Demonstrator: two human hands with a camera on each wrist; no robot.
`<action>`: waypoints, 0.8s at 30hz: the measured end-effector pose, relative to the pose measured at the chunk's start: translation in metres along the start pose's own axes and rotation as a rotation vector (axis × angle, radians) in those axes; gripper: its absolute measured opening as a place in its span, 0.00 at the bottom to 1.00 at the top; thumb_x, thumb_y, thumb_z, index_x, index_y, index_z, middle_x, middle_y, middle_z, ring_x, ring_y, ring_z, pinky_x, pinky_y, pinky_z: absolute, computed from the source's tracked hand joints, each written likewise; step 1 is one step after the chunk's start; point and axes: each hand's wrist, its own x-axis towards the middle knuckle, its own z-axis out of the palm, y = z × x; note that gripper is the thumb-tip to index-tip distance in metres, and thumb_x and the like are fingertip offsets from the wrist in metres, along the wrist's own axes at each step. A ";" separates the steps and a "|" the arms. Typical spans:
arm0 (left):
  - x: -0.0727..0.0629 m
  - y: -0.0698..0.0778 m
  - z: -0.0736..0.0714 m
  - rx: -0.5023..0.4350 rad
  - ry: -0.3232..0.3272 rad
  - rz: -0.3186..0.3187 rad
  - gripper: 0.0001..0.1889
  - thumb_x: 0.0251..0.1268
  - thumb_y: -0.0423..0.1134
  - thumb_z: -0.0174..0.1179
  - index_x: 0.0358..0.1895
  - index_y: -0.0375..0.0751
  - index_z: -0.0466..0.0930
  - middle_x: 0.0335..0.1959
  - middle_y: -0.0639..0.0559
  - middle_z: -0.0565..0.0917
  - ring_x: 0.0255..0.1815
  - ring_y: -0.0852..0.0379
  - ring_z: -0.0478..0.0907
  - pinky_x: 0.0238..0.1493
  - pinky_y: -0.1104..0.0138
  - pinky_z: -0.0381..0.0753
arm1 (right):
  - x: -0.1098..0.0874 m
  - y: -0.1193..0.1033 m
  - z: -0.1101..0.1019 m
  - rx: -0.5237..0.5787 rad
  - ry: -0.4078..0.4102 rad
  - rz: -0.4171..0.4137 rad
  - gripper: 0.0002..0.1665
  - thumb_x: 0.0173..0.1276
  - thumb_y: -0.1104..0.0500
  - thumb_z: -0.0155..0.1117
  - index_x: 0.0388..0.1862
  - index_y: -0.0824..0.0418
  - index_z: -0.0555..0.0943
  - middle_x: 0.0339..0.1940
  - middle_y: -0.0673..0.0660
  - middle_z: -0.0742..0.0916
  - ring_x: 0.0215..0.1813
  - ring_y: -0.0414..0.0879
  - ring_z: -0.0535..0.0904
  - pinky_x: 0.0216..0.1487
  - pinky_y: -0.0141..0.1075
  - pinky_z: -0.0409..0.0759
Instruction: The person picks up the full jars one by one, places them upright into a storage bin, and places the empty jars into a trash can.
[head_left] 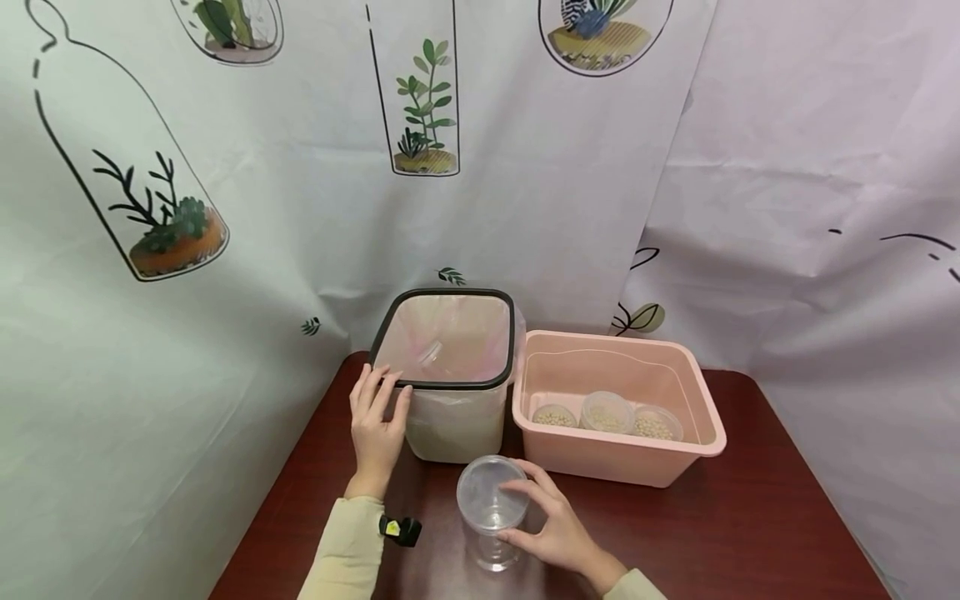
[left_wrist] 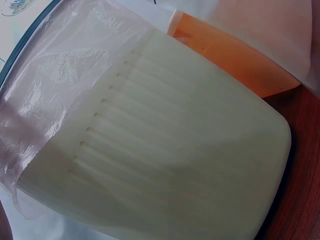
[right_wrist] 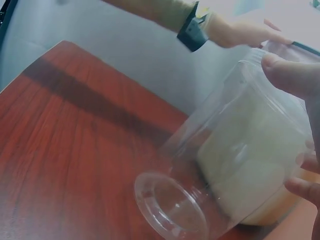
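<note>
A tall clear plastic jar (head_left: 491,500) stands near the front of the table, and my right hand (head_left: 551,517) grips its upper side between thumb and fingers. The right wrist view shows the see-through wall of this jar (right_wrist: 235,145), with a round, narrower foot. Whether a lid covers its top, I cannot tell. My left hand (head_left: 377,425) rests at the near-left corner of a pale trash bin (head_left: 457,425), fingertips on its black rim. A thin plastic bag (left_wrist: 75,60) lines the bin and hangs over the outside.
Right of the bin stands a pink plastic tub (head_left: 600,458). Several round clear containers (head_left: 607,411) with pale beans or beads sit inside. All of it is on a dark red wooden table (head_left: 720,533), with a printed cloth (head_left: 555,208) hanging behind.
</note>
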 end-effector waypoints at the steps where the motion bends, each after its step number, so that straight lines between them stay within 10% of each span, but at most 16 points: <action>1: 0.000 0.000 0.000 0.002 -0.001 0.002 0.11 0.59 0.35 0.63 0.45 0.36 0.82 0.51 0.39 0.78 0.62 0.34 0.64 0.63 0.49 0.61 | 0.002 -0.001 -0.002 0.003 0.005 -0.001 0.34 0.35 0.66 0.80 0.46 0.66 0.78 0.54 0.73 0.74 0.51 0.67 0.74 0.55 0.33 0.71; 24: 0.000 0.001 0.000 0.004 0.009 0.007 0.14 0.54 0.30 0.65 0.45 0.37 0.83 0.50 0.39 0.78 0.61 0.33 0.64 0.62 0.48 0.62 | 0.055 -0.030 -0.044 0.003 0.120 -0.074 0.29 0.47 0.57 0.78 0.45 0.67 0.77 0.50 0.73 0.75 0.52 0.61 0.72 0.58 0.29 0.67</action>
